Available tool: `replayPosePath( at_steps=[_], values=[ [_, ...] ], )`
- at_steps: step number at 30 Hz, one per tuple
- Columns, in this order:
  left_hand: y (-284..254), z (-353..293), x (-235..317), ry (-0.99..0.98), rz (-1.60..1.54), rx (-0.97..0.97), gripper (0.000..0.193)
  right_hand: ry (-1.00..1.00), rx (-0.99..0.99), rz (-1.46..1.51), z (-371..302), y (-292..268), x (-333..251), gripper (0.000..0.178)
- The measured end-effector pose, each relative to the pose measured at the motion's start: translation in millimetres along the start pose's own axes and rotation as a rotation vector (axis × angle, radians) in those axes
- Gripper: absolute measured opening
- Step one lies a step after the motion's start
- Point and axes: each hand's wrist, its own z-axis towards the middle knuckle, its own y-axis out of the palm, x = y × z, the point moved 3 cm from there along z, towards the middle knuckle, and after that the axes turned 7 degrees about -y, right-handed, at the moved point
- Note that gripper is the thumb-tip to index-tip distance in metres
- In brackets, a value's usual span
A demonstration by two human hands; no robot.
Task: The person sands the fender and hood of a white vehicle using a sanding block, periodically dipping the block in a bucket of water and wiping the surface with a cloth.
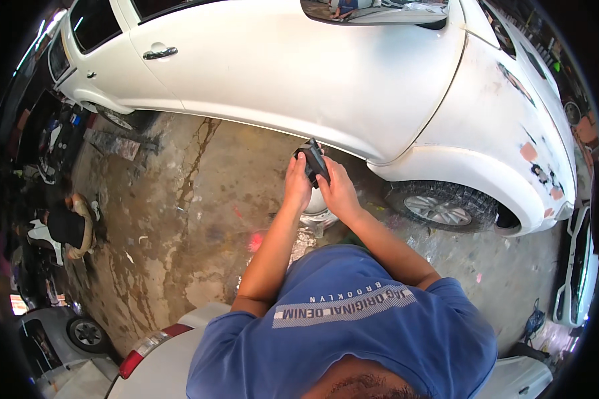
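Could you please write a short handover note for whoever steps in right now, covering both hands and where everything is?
Left hand: closed around the left side of a small dark hand-held object, grip firm.
Right hand: holding the same object from the right, fingers wrapped over it.
Position: the object is held up in front of the chest, just below the lower sill of the white car, near its front wheel. A white container sits on the stained concrete floor directly under the hands.
Done: object is in hand.
Left: cannot tell from this view; the car's front fender shows patchy, unpainted spots.
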Motion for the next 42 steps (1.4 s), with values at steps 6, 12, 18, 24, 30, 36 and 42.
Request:
replayPosePath(
  at_steps=[6,12,18,24,30,36,42],
  values=[
    [1.6,-8.0,-1.0,0.124,0.263,0.011,0.050,-0.092,0.003,-0.006,-7.6,5.9,1.0,0.053],
    [-15.9,-17.7,38.2,0.093,0.151,-0.094,0.053,-0.018,0.158,0.162,14.9,-10.1,6.9,0.039],
    [-10.2,-16.5,50.7,0.018,0.123,-0.362,0.072,0.790,-0.423,1.274,15.4,8.3,8.0,0.038],
    [-31.0,-21.8,42.4,-0.042,0.034,-0.477,0.093,0.757,-0.476,1.424,10.6,29.9,-16.8,0.052],
    [-38.4,-13.7,14.7,-0.107,-0.192,-0.192,0.062,0.425,-0.276,0.584,10.8,45.9,52.7,0.039],
    [-73.2,-27.4,-36.5,-0.009,-0.134,0.419,0.020,0.405,-0.552,0.425,-8.1,75.4,68.1,0.031],
    [-126.9,-89.4,-58.3,0.223,-0.203,0.968,0.032,0.994,-1.083,0.909,-34.2,132.4,151.9,0.041]
  ],
)
